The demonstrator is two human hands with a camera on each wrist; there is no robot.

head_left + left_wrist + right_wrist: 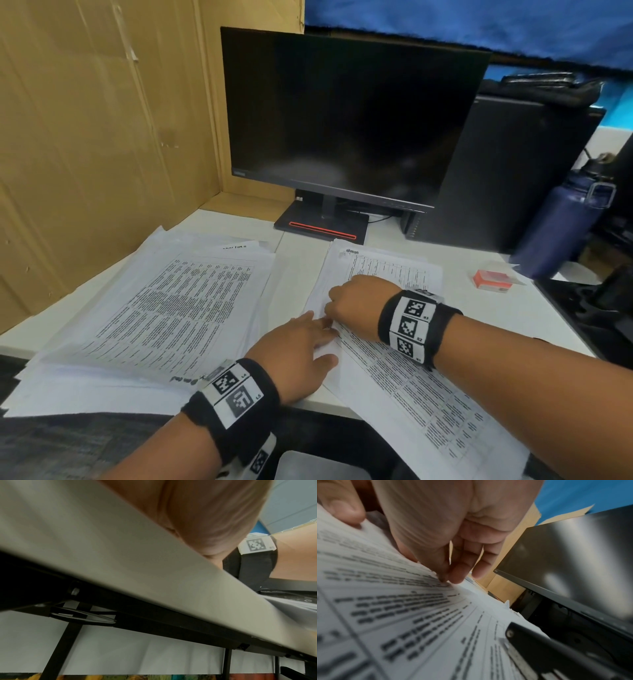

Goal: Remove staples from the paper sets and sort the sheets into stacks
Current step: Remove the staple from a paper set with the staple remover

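Observation:
Two piles of printed sheets lie on the white desk (496, 308). The left stack (164, 308) is broad and loosely fanned. The right paper set (404, 377) runs from the monitor base to the desk's front edge. My left hand (318, 337) lies flat with straight fingers on the left edge of the right set. Just beyond it, my right hand (334, 308) is curled over the same edge. In the right wrist view its thumb (346, 507) and fingertips (453, 574) pinch the top sheet (402, 601). The left wrist view holds only my palm (205, 513) and the desk edge (120, 561).
A dark monitor (342, 120) stands behind the papers, with a black computer tower (496, 171) to its right. A small red-and-white box (491, 279) lies at the right, near a dark blue bottle (561, 222). A cardboard wall (85, 137) closes off the left side.

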